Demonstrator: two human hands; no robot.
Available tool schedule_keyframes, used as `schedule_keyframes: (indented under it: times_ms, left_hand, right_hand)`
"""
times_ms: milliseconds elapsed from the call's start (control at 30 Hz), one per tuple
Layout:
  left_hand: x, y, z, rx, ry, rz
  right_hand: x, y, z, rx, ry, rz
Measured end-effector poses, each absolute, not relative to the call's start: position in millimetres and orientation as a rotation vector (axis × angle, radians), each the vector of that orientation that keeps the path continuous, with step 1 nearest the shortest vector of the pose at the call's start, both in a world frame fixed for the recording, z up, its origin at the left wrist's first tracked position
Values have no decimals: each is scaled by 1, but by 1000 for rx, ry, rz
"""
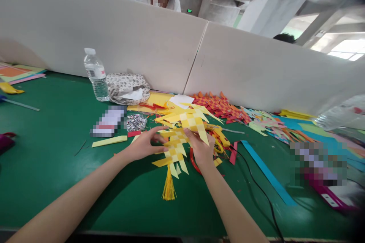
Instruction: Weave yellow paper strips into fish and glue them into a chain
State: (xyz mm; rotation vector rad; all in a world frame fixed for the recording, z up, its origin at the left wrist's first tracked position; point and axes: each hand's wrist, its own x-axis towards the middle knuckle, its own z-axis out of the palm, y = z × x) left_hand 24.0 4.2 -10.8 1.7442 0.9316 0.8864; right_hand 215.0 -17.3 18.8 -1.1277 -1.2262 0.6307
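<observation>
A woven paper ornament (174, 152) in light and darker yellow, checkered with pointed strip ends, is held up over the table. From its lower end hangs a yellow tassel (169, 188). My right hand (201, 146) grips its right side, thumb on top of the weave. My left hand (146, 143) curves around its left edge, thumb and fingertips against the strips; the far fingertips are partly hidden. Just behind the right hand lies a yellow hot glue gun (221, 134), its black cord running toward the front edge. Red-handled scissors (194, 163) show partly under the right wrist.
A round container of googly eyes (136, 122), a phone (108, 120) and a water bottle (97, 76) stand left of the hands. Red woven pieces (219, 106) lie along the partition (159, 53). A blue paper strip (268, 172) and coloured sheets lie right. People are beyond the partition.
</observation>
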Motion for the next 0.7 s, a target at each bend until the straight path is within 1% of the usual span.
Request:
schedule_keyframes:
  times_ms: [100,400,600,700]
  left_hand:
    - [22,8,-15,1726,942,890]
    - [15,17,-10,1621,980,1084]
    - [17,10,-8,1992,985,739]
    - [13,12,-7,2015,1002,678]
  right_hand:
    - [215,-17,20,-1133,-1194,639]
    - [222,-13,21,-1094,-1055,598]
    - [222,-12,21,-1095,-1042,540]
    - [222,-12,22,-1104,-1016,531]
